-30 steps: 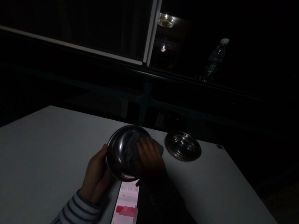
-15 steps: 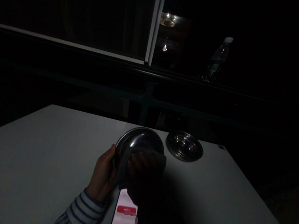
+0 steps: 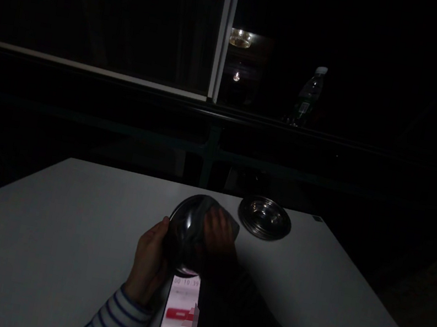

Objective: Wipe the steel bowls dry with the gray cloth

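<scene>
The scene is very dark. My left hand [image 3: 149,261], in a striped sleeve, grips the left rim of a shiny steel dish [image 3: 186,230] and holds it tilted above the white table [image 3: 43,234]. My right hand [image 3: 217,233] presses a grey cloth [image 3: 229,222] against the inside of the dish, fingers closed on the cloth. A second steel dish [image 3: 264,217] lies flat on the table to the right. A lit phone [image 3: 181,311] showing a timer lies on the table just below the held dish.
Beyond the table's far edge a dark rail and a window frame [image 3: 223,36] run across. A plastic bottle [image 3: 307,97] stands on the ledge at the back right. A small lamp reflection [image 3: 240,37] glows in the glass.
My right hand with the cloth has moved up from the lower part of the dish to its upper right. The dish has tilted more upright, uncovering the phone's timer.
</scene>
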The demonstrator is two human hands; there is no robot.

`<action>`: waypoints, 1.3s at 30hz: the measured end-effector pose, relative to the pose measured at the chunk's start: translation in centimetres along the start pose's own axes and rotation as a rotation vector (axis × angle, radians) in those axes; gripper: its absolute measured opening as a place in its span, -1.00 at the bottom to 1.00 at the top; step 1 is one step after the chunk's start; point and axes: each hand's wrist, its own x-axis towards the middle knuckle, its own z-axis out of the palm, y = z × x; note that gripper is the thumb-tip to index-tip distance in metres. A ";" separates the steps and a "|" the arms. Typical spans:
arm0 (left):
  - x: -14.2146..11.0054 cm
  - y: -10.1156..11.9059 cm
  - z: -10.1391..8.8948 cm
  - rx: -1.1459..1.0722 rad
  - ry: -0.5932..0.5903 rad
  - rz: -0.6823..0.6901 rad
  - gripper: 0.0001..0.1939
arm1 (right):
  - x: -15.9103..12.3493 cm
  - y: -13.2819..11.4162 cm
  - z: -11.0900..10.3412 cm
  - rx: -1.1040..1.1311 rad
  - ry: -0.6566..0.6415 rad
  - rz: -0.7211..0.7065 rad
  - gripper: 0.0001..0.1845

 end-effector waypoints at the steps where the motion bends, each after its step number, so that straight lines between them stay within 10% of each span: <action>1: -0.1 0.0 0.1 0.014 -0.001 -0.003 -0.78 | 0.2 -0.1 -0.1 0.018 -0.011 -0.075 -0.47; 3: -0.3 0.0 0.3 0.036 -0.005 -0.004 -0.78 | 1.0 -0.1 -0.4 0.072 -0.045 -0.185 -0.50; 8: -0.5 0.1 0.5 0.145 0.000 0.033 -0.73 | 2.0 0.5 -0.5 0.177 -0.010 0.088 -0.51; 14: -0.5 0.3 0.6 0.189 -0.036 0.073 -0.74 | 0.7 -0.6 -0.2 0.160 -0.037 -0.177 -0.56; 20: -1.0 0.3 0.8 0.297 -0.012 0.098 -0.72 | 3.3 3.0 -0.3 0.451 -0.056 0.233 -0.54; 32: 0.3 2.8 1.9 0.006 0.000 0.001 -0.79 | 0.6 -1.8 0.7 0.015 0.062 -0.405 -0.62; 39: -0.1 2.6 1.9 -0.009 -0.014 0.058 -0.82 | 4.5 0.0 -1.0 0.193 -0.080 -0.223 -0.51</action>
